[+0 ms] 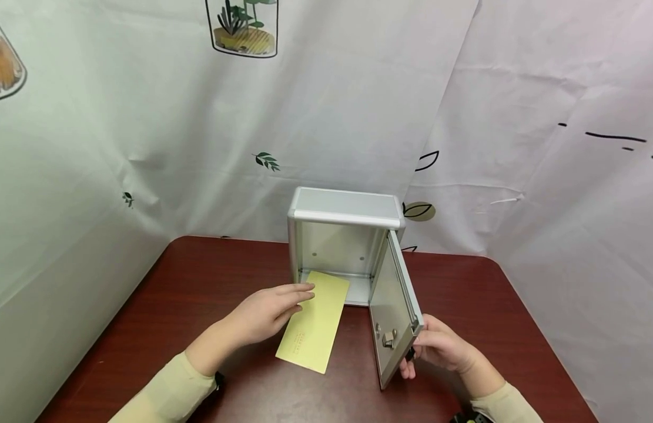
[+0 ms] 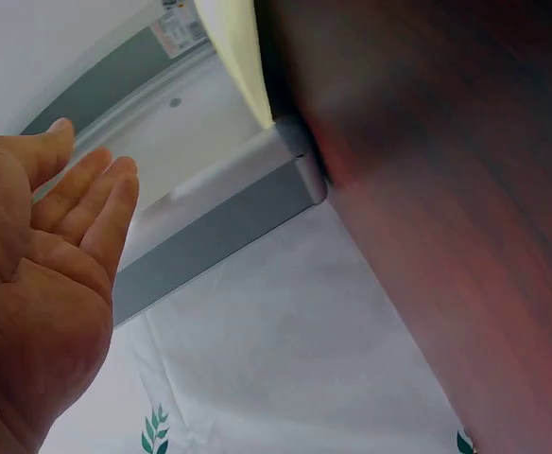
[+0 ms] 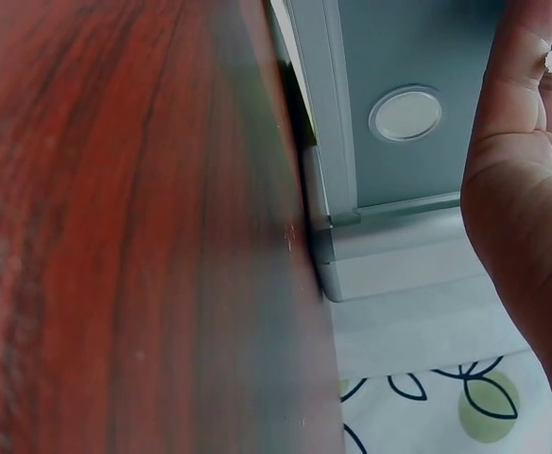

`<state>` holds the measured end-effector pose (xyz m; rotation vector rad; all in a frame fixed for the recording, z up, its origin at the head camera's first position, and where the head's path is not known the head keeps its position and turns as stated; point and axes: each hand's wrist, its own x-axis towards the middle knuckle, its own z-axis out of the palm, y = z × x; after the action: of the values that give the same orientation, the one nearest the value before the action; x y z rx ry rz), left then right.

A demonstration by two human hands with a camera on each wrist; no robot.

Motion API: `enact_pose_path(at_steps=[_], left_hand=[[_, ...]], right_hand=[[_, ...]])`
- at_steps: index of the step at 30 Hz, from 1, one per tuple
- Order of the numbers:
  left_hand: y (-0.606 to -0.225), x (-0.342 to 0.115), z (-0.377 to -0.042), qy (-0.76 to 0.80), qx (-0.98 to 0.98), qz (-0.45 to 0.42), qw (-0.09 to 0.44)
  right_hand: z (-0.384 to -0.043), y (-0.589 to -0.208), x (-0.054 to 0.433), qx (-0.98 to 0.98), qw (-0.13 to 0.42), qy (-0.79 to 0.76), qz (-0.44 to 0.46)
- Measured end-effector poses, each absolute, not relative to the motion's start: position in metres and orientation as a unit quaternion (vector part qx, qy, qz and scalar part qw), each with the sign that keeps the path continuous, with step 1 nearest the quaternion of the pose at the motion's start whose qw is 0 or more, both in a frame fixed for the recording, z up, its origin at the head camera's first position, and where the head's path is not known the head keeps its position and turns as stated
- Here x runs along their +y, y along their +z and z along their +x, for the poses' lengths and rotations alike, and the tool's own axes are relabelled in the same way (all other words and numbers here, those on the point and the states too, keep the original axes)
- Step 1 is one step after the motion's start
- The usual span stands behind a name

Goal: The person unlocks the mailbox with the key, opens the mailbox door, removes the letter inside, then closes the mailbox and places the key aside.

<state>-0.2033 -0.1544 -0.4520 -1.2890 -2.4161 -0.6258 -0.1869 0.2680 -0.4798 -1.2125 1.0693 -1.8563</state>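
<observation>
White fabric hangs behind 1 red-brown table, 2 printed jars cut off at upper left. At lower centre, 1 yellow envelope reaches into 1 metal box, hiding part of its floor; the left hand overlaps it, fingers extended, clasping nothing. 1 swung-out door partly blocks the right hand, which grasps 1 small black piece, mostly obscured.

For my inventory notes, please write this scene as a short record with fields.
Box: silver, on the table
Door: swung open on the box's right; metal latch on inner face
Envelope: yellow, far end inside the box, near end outside
Left hand: fingers extended over the envelope's left edge
Right hand: holding the door near its free edge
Table: reddish
Backdrop: white printed cloth
</observation>
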Motion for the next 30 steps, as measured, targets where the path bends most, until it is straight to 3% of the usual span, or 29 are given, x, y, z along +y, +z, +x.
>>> enact_pose_path(at_steps=[12,30], left_hand=[[-0.461,-0.151,-0.209,-0.081,-0.874,-0.463,0.121],[-0.476,-0.136,-0.219,0.05,-0.848,-0.506,0.15]], right_hand=[[-0.188,-0.479,0.269,0.408,0.335,-0.709,-0.468],[-0.185,-0.477,0.268,0.393,0.342,-0.726,-0.449]])
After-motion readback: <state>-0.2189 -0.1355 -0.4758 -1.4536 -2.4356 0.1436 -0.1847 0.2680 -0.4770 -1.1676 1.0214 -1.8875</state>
